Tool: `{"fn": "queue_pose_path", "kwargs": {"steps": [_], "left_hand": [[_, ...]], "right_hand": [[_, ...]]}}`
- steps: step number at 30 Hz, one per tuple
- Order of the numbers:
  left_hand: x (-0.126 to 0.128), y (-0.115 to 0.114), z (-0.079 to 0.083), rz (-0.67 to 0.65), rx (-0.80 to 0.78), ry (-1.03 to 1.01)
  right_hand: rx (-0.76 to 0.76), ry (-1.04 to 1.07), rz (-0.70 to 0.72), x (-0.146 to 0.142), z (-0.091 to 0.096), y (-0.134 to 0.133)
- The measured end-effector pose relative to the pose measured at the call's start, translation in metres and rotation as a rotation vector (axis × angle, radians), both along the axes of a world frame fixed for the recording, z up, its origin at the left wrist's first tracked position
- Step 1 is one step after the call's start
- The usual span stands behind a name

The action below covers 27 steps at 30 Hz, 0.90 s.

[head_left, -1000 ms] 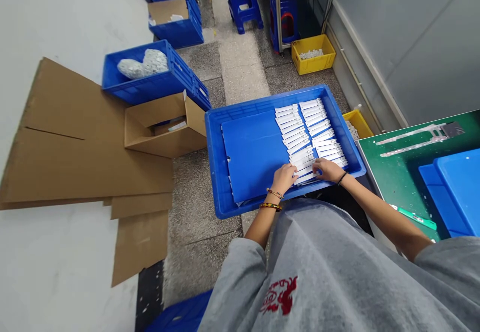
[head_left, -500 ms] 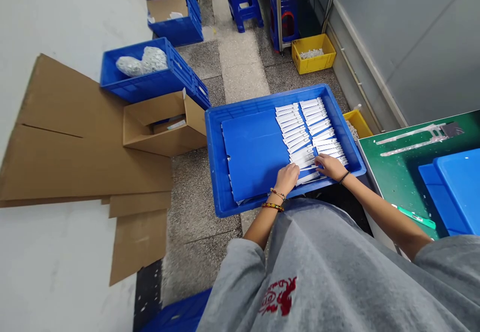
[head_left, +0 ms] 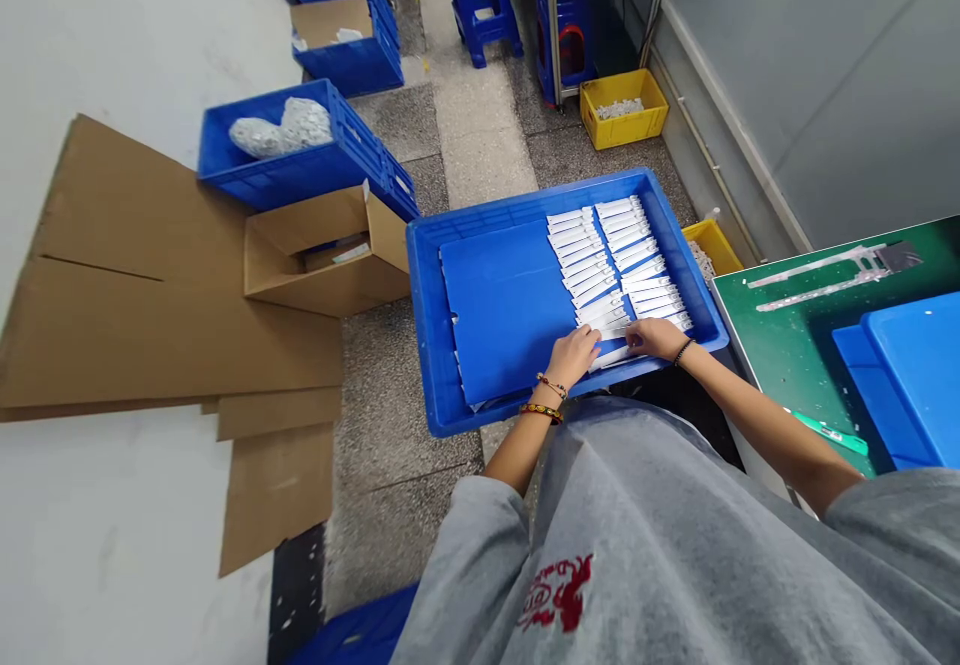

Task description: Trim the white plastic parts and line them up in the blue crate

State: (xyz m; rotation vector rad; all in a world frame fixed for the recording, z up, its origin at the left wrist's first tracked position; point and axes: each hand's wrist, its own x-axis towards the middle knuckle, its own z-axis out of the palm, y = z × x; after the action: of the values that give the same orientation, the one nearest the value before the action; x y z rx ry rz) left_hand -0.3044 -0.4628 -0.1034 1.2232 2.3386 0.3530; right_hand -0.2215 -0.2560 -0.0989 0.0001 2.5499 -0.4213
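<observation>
A large blue plastic tray (head_left: 422,320) lies before me, with a flat blue sheet (head_left: 502,305) inside it. On the sheet's right side, slim white stick-shaped pieces (head_left: 587,263) are laid in two slanted columns. At the near end of these columns, my left hand (head_left: 574,355) has its fingers closed at the left end of a white piece. My right hand (head_left: 658,338) pinches at the right end, fingertips bent down. The fingers partly cover the piece between them. Another white piece lies just nearer to me, by the tray's near wall.
To the right stands a green-topped table (head_left: 810,335) with a blue bin (head_left: 915,365) and a green-handled tool (head_left: 832,433). An open cardboard box (head_left: 322,285), flat cardboard (head_left: 150,325) and blue crates (head_left: 262,180) are at the left. Yellow crates (head_left: 626,125) and blue stools (head_left: 484,5) stand beyond.
The whole view has shifted slightly. My right hand has moved a little lower and closer to my left hand; the left stays nearly in place.
</observation>
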Motion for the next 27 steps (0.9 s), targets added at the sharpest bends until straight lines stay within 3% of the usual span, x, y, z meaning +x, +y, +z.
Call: {"fn": "queue_pose_path", "kwargs": {"steps": [8,17,27], "left_hand": [[-0.006,0.018,0.005,0.009,-0.044,0.083],[0.006,0.011,-0.001,-0.064,-0.041,0.038],[0.005,0.011,-0.008,-0.078,-0.036,-0.038]], "right_hand": [[0.111,0.135,-0.060,-0.004,0.001,-0.001],[0.026,0.087,0.044,0.001,-0.005,0.006],[-0.063,0.100,0.026,0.002,-0.009,0.011]]}}
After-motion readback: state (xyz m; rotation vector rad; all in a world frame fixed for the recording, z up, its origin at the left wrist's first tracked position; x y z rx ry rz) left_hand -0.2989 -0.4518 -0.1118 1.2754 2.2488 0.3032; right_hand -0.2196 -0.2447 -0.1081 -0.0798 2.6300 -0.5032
